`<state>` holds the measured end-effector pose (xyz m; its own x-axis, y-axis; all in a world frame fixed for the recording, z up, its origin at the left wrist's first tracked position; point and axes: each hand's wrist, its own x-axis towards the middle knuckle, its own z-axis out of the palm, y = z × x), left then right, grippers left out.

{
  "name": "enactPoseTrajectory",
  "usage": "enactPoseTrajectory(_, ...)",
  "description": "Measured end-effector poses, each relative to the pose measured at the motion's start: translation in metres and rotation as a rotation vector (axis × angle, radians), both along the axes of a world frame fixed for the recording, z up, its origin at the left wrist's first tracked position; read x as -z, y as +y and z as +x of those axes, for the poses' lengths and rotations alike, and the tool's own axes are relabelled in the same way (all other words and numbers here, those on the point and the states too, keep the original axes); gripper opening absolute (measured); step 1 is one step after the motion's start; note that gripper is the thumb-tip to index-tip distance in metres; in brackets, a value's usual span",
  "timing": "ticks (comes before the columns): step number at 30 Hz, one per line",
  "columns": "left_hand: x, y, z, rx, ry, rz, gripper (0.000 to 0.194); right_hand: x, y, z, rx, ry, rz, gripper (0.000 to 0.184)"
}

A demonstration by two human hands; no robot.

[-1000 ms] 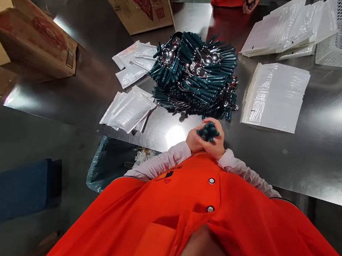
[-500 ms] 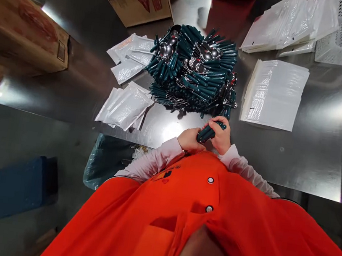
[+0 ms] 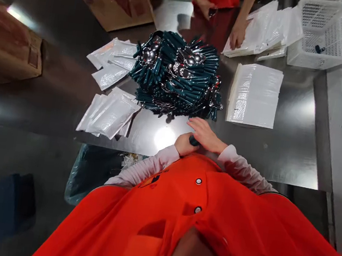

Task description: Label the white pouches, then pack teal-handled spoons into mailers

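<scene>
In front of my apron, my left hand [image 3: 184, 144] is closed around a small bundle of dark green-handled cutlery [image 3: 193, 140]; just the handle ends show above the fist. My right hand [image 3: 205, 134] lies over the bundle with its fingers stretched out to the left, flat and apart from one another at the tips. Just beyond both hands is a big heap of green-handled spoons [image 3: 178, 74], their steel bowls showing in the middle. The heads of the held pieces are hidden.
Filled white bubble mailers [image 3: 109, 113] lie left of the heap, a flat mailer stack [image 3: 255, 95] right of it. Further back are more mailers [image 3: 261, 30], a white plastic basket [image 3: 323, 58] and cardboard boxes [image 3: 128, 3]. Across the steel table, a co-worker's hand [image 3: 237, 35] touches mailers.
My right hand has let go of the handles and stretched its fingers over them. The left hand keeps the bundle. The co-worker's arms have come into view, and the camera has turned slightly right.
</scene>
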<state>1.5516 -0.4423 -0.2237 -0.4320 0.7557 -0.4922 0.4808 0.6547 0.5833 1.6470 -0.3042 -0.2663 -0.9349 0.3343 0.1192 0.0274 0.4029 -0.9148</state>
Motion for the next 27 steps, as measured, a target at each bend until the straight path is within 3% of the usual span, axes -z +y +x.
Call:
enactPoseTrajectory(1,0.000,-0.001,-0.002,0.009,0.014,-0.007,0.028,0.005,0.014,0.000,0.038,-0.013,-0.035,0.062)
enactPoseTrajectory(3,0.001,-0.002,-0.008,0.026,0.035,0.008,0.020,0.016,0.054,0.002,0.285,-0.078,-0.059,0.062)
enactPoseTrajectory(6,0.007,-0.006,-0.015,0.066,0.004,0.074,0.012,0.039,0.120,0.004,0.729,-0.357,0.159,0.044)
enactPoseTrajectory(8,0.012,-0.009,-0.016,0.101,-0.057,0.107,0.013,0.057,0.149,0.006,0.773,-0.651,0.310,0.035)
enactPoseTrajectory(11,0.020,-0.016,-0.017,0.144,-0.151,0.179,0.018,0.084,0.161,0.014,0.640,-0.989,0.385,0.039)
enactPoseTrajectory(15,0.029,-0.025,-0.020,0.150,-0.201,0.229,0.023,0.102,0.151,0.036,0.602,-1.101,0.423,0.037)
enactPoseTrajectory(19,0.039,-0.022,-0.024,0.216,-0.198,0.175,0.027,0.109,0.123,0.055,0.586,-1.041,0.409,0.037)
enactPoseTrajectory(24,0.056,0.012,-0.022,0.379,0.015,-0.023,0.032,0.121,0.038,0.051,0.391,-0.834,0.309,0.032)
enactPoseTrajectory(27,0.072,0.028,-0.027,0.454,0.106,-0.225,0.038,0.128,-0.010,0.042,0.351,-0.672,0.105,0.030)
